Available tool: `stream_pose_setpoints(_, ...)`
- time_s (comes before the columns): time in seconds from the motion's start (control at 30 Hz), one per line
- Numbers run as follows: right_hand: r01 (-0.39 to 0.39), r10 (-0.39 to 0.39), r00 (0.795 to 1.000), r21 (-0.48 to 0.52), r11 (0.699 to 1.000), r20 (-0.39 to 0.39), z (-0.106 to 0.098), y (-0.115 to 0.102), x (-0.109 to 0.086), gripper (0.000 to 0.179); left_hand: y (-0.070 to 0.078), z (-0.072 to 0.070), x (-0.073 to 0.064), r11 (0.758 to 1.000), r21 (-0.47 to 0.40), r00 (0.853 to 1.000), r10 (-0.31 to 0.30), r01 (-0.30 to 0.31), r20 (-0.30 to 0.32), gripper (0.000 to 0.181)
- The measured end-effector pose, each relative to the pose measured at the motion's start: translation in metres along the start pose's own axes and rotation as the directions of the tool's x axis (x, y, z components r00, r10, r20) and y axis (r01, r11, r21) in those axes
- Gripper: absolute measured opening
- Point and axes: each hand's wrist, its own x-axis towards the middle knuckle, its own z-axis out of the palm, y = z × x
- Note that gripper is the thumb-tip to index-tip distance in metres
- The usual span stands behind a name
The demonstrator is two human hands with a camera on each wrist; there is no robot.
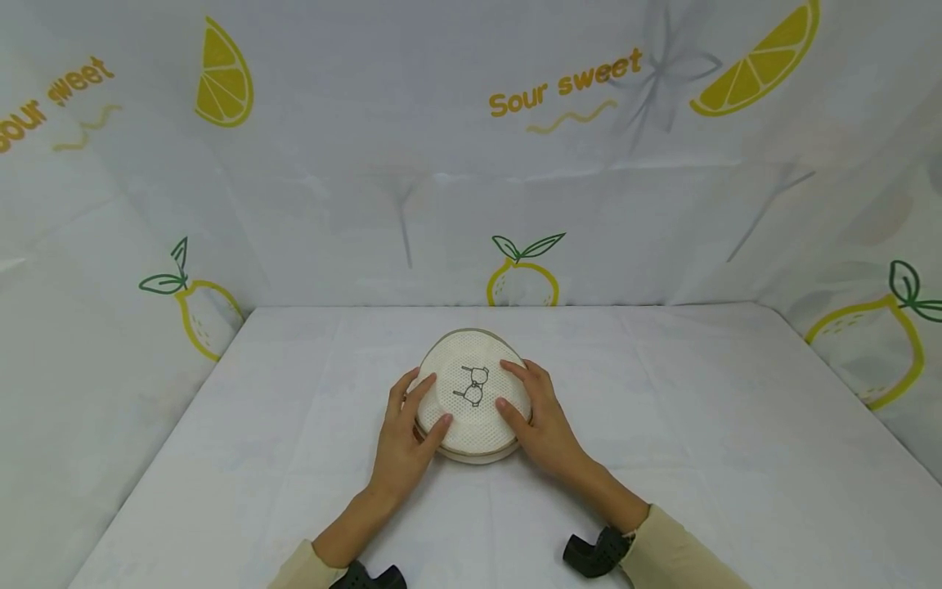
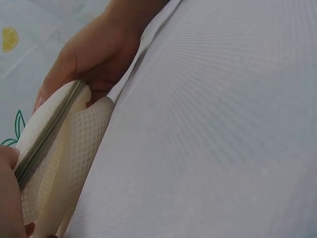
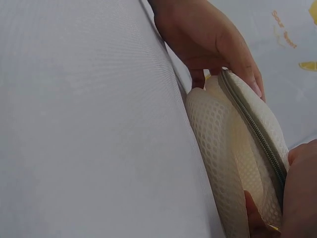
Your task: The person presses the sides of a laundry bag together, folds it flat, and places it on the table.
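Note:
A round cream mesh laundry bag (image 1: 471, 433) sits on the table in front of me, with a dark line drawing on its top. A grey-green zipper (image 3: 257, 131) runs round its edge, and the honeycomb mesh side (image 2: 91, 134) bulges below it. My left hand (image 1: 401, 446) grips the bag's left side, thumb and fingertips on the top. From the right, my right hand (image 1: 550, 429) holds the opposite edge, thumb and a finger over the top. Fingers curl under the zipper edge in the right wrist view.
A white cloth covers the table (image 1: 662, 393). Behind it stands a white curtain (image 1: 331, 204) printed with lemons and lettering, which also hangs along both sides. Black wrist devices (image 1: 596, 552) sit at both cuffs.

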Motion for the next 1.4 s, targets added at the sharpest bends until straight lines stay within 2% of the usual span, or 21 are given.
stream_pose_setpoints(0.2,0.025,-0.027,1.0,-0.089,0.996,-0.012,0.0,-0.001,-0.001,0.052,0.001,0.0,0.0,0.997,0.071,1.0,0.019,-0.018,-0.016,0.058)
stream_pose_setpoints(0.37,0.044,-0.046,0.999,-0.126,0.991,-0.01,0.0,-0.002,-0.002,0.053,-0.001,0.0,0.001,0.991,0.115,0.997,0.066,-0.062,-0.033,0.06)
stream_pose_setpoints(0.47,0.091,-0.095,0.995,-0.188,0.978,-0.012,0.0,-0.001,-0.001,0.054,-0.003,0.0,0.002,0.982,0.159,0.993,0.111,-0.105,-0.027,0.062)
stream_pose_setpoints(0.57,0.156,-0.166,0.986,-0.27,0.95,-0.012,0.0,0.0,-0.001,0.054,-0.004,0.0,0.004,0.96,0.225,0.984,0.176,-0.17,-0.007,0.064)
stream_pose_setpoints(0.7,0.247,-0.268,0.963,-0.349,0.904,-0.013,-0.001,0.001,0.001,0.053,-0.004,0.0,0.007,0.923,0.296,0.967,0.253,-0.245,0.014,0.069)
stream_pose_setpoints(0.87,0.361,-0.39,0.921,-0.387,0.848,0.005,0.0,0.004,0.003,0.05,-0.002,-0.001,0.009,0.872,0.36,0.941,0.335,-0.331,0.053,0.07)
stream_pose_setpoints(0.97,0.402,-0.428,0.904,-0.389,0.829,0.023,0.0,0.005,0.003,0.049,-0.001,-0.001,0.009,0.843,0.382,0.923,0.37,-0.379,0.1,0.071)
stream_pose_setpoints(1.03,0.412,-0.434,0.9,-0.391,0.823,0.034,-0.001,0.004,0.003,0.049,-0.001,0.0,0.01,0.831,0.386,0.915,0.379,-0.401,0.136,0.072)
stream_pose_setpoints(1.17,0.427,-0.443,0.894,-0.414,0.804,0.061,0.0,0.004,0.003,0.052,-0.002,0.001,0.009,0.818,0.396,0.909,0.368,-0.417,0.197,0.072)
stream_pose_setpoints(1.27,0.442,-0.448,0.889,-0.432,0.786,0.094,0.001,0.004,0.003,0.058,-0.003,0.002,0.009,0.814,0.41,0.91,0.346,-0.412,0.228,0.072)
stream_pose_setpoints(1.4,0.453,-0.438,0.888,-0.437,0.777,0.14,0.002,0.003,0.001,0.061,-0.004,0.003,0.007,0.817,0.422,0.916,0.311,-0.393,0.252,0.071)
